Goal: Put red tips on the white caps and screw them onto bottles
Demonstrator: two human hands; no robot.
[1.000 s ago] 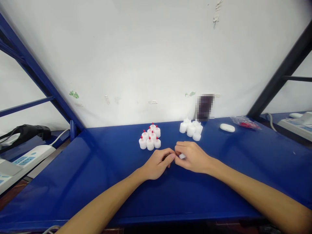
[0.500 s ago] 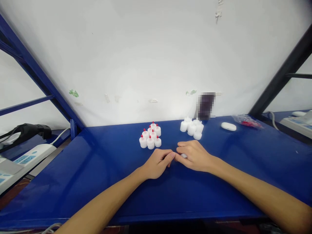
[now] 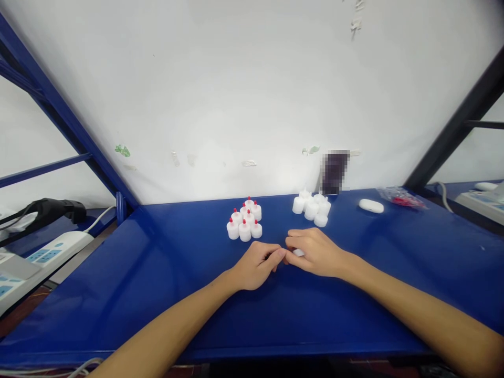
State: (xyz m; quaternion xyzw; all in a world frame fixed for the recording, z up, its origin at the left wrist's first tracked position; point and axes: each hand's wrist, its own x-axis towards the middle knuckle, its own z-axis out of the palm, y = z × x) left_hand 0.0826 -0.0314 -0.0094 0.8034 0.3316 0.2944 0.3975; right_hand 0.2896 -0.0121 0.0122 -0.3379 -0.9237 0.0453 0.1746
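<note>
Little has moved since the earlier frame beyond slight finger shifts; over the tabletop [image 3: 315, 320], the right hand [image 3: 315, 252] has its fingers curled round a white piece [image 3: 298, 252]; I cannot tell what the left hand [image 3: 254, 266] pinches; eight red-tipped containers [image 3: 244, 231] look complete, the plain white containers [image 3: 311, 211] lack red.

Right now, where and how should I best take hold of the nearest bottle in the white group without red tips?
Probably by the round side wall of that nearest bottle, coming from the near right: neighbouring white bottles crowd it behind and to the left, while its near side stands open.
</note>
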